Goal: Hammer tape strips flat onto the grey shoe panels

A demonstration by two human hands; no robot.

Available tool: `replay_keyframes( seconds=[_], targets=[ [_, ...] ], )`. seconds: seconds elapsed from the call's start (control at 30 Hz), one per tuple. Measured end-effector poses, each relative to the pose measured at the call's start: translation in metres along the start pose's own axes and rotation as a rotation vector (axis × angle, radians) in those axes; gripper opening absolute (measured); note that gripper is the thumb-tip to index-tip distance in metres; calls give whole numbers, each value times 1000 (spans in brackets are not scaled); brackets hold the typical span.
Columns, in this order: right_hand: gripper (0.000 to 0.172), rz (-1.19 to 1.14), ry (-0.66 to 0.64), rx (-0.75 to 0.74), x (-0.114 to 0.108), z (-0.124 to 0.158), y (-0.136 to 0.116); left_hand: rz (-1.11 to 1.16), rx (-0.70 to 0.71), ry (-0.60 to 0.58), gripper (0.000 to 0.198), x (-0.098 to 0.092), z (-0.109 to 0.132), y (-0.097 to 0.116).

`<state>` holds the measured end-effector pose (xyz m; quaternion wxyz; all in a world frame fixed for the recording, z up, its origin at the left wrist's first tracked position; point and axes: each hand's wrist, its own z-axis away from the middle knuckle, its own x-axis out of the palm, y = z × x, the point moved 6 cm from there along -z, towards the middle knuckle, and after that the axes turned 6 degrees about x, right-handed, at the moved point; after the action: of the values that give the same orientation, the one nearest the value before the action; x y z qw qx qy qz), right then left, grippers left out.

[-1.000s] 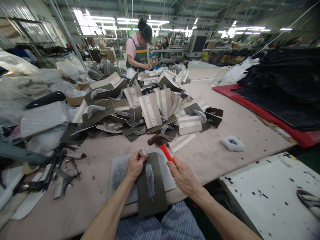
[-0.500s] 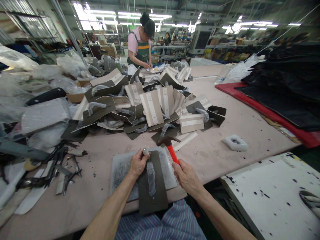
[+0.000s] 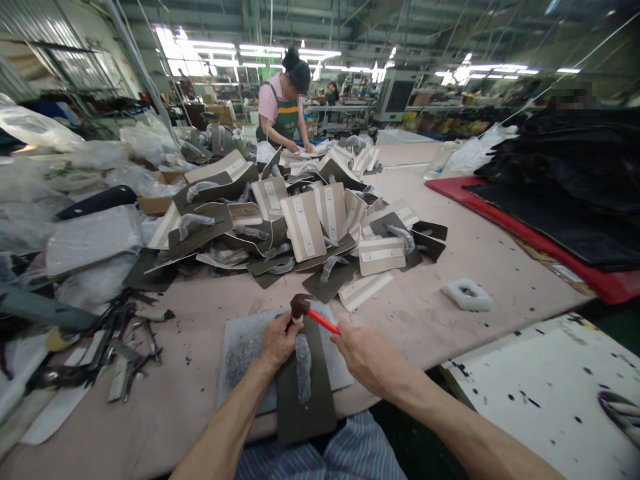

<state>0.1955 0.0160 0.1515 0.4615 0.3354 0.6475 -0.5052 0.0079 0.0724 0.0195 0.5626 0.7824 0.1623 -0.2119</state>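
My right hand is wrapped round the red handle of a claw hammer. The hammer's dark head is at the top of a short punch with a white-wrapped shaft; whether they touch I cannot tell. My left hand grips this punch upright, its lower end hidden by the fingers. Under it lies a dark grey-green panel with a plastic-wrapped handle along its middle. The panel rests on a pale, pitted board and juts over the table's front edge above my lap.
A heap of similar panels covers the table's middle. Several loose hand tools lie left. A white foam block sits right, with a stack of black material beyond. A person in a green apron works across the table.
The hammer has come down and left, its head now at the top of the punch. My right hand has turned with it. My left hand stays on the punch; the view has tilted up slightly.
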Motion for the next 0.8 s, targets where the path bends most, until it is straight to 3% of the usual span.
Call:
replay_keyframes(
  seconds=[0.07,0.13,0.2,0.27,0.37,0.43,0.67,0.73,0.8],
  targets=[
    [23,-83,88,0,-29,-6,-5,20,4,-3,15,1,0,-1],
    [27,-266,324,58,-62,-8,-8,60,11,-2,20,1,1,-1],
    [30,-417,535,116,-73,-3,-5,76,9,-3,22,1,2,-1],
    [30,-419,473,112,-52,-1,-3,62,2,-9,21,1,2,-1],
    [26,-245,48,127,10,3,15,40,-4,-21,22,2,3,-1],
    [25,-191,-96,201,35,10,40,57,0,-24,23,2,2,-2],
    [33,-174,-91,429,60,31,124,158,-27,22,23,3,3,-11],
    [26,-99,-40,497,63,32,133,184,-37,39,23,3,3,-12],
    [21,-61,84,500,62,28,119,200,-65,69,24,2,2,-11]
  ],
)
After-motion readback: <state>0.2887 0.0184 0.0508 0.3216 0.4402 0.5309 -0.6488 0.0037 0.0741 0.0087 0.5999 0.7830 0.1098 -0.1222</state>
